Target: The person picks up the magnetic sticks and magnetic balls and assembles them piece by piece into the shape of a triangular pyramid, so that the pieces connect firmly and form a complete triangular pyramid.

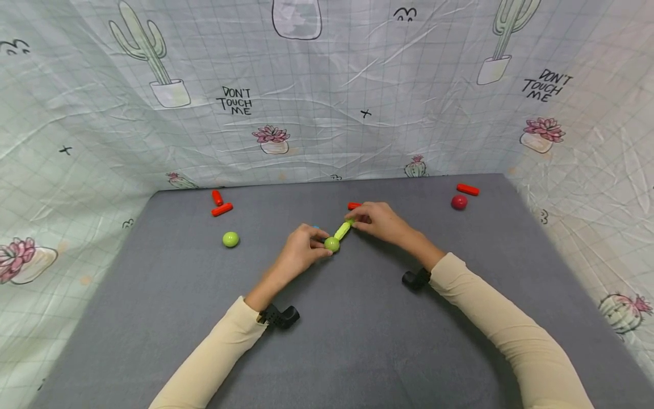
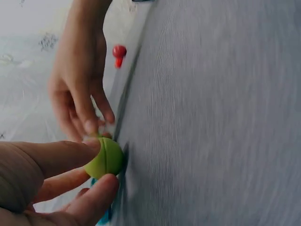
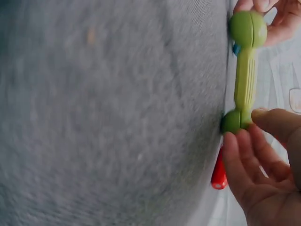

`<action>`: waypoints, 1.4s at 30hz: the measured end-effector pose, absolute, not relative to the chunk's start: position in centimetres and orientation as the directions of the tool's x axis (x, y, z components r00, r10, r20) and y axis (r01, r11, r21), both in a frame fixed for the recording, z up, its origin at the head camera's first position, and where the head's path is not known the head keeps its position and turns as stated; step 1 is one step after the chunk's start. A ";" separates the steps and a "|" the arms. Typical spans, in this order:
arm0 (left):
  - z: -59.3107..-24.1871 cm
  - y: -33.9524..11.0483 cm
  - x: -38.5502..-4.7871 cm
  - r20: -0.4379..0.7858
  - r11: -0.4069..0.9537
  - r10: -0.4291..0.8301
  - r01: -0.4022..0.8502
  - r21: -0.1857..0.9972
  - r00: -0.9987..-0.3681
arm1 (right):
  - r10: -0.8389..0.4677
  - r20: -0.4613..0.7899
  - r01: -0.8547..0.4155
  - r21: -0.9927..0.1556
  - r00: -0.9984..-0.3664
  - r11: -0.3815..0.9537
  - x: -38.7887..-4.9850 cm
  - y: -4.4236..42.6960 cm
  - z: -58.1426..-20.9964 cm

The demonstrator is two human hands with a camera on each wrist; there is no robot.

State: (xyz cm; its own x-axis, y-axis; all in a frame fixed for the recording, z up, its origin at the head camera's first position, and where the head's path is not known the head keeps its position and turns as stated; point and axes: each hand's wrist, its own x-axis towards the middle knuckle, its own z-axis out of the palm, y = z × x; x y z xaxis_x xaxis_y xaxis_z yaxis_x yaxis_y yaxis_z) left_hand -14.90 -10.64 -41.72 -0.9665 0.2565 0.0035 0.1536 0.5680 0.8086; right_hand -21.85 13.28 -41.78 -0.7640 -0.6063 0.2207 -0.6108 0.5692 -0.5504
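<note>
A yellow-green ridged rod [image 1: 342, 230] has a green ball at each end, like a small dumbbell. With thumb and fingers, my left hand [image 1: 302, 248] pinches the near green ball [image 1: 332, 244], which has a seam around it in the left wrist view. The far green ball [image 3: 231, 121] is pinched by my right hand [image 1: 380, 220] and partly covered by its fingers. Beyond the left fingers a blue piece [image 2: 104, 217] shows, mostly hidden. Just past the right fingertips lies a red stick [image 1: 353, 206], partly hidden by the hand.
On the grey table [image 1: 347, 341], a loose green ball [image 1: 230, 239] lies to the left. Two red sticks, one of them the nearer stick [image 1: 222, 209], are at the back left. A red ball [image 1: 459, 202] and another red stick [image 1: 468, 190] lie back right, near the printed curtain [image 1: 327, 153].
</note>
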 end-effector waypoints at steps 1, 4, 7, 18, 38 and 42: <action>-41.7 -10.3 -14.8 -0.007 0.560 0.270 0.151 0.815 -0.963 | -0.604 0.202 -0.598 -0.559 -0.771 0.575 -21.7 13.3 -41.8; -41.5 -9.6 -14.4 -0.033 0.538 0.329 0.159 0.828 -0.944 | -0.618 0.120 -0.555 -0.594 -0.777 0.582 -21.2 13.2 -41.7; -41.2 -9.6 -14.6 -0.056 0.509 0.402 0.172 0.844 -0.914 | -0.632 0.049 -0.514 -0.632 -0.774 0.580 -20.5 13.1 -41.6; -37.2 -20.9 -21.0 0.079 0.770 0.229 0.230 0.595 -0.970 | -0.626 0.056 -0.506 -0.646 -0.778 0.571 -19.1 12.6 -41.7; -38.9 -33.6 -24.9 -0.033 0.913 0.096 0.075 0.401 -0.995 | -0.574 0.025 -0.442 -0.665 -0.818 0.602 -20.1 13.7 -41.2; -39.1 -33.6 -25.0 -0.034 0.920 0.091 0.071 0.386 -0.995 | -0.577 0.018 -0.437 -0.672 -0.817 0.598 -20.2 14.0 -41.0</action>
State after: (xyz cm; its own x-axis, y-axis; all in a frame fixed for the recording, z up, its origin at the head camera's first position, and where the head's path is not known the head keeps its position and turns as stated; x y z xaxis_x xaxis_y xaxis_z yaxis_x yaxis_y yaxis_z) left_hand -25.00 -33.58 -39.15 -0.9952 0.0914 -0.0344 0.0711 0.9197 0.3861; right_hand -20.25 14.02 -41.02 -0.8167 -0.5768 0.0178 -0.4368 0.5977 -0.6723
